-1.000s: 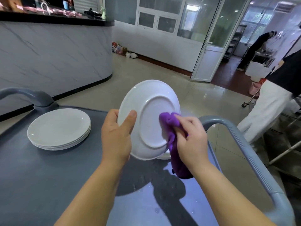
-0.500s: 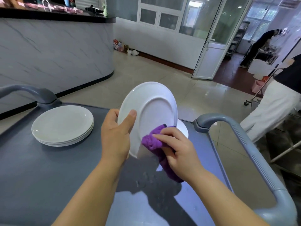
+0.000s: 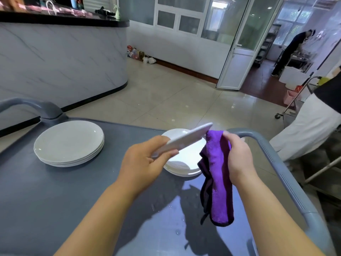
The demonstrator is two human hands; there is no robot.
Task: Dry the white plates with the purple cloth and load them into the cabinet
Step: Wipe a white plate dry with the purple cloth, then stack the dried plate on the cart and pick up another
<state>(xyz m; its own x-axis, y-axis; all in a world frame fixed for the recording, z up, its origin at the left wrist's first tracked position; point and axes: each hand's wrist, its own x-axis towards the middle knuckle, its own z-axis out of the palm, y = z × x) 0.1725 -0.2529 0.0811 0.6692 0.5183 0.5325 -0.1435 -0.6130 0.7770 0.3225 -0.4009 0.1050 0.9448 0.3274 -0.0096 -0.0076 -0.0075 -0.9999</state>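
In the head view, the left hand [image 3: 145,161] grips a white plate [image 3: 186,139] by its near rim, thumb on top and fingers beneath. The plate is tipped almost edge-on, probably so that its other face can be wiped. The right hand [image 3: 238,156] is clenched on the top of the purple cloth [image 3: 217,174], which touches the plate's far rim while the rest hangs loose over the counter [image 3: 55,191].

The plate hovers above a small stack of plates [image 3: 184,163] near the counter's far right edge, likely the ones waiting to be dried. A taller stack [image 3: 68,143] sits at the far left corner, well apart, apparently to keep finished plates separate. No cabinet is in sight, so loading seems some way off.

The counter is the grey top of a cart with a curved rail [image 3: 273,156] along its right edge, and water drops [image 3: 166,209] glisten on its near part. Beyond lie a tiled floor [image 3: 166,97], a marble-faced bar [image 3: 64,58], and a glass door [image 3: 238,43]. A person in white trousers [image 3: 304,130] stands at the right.
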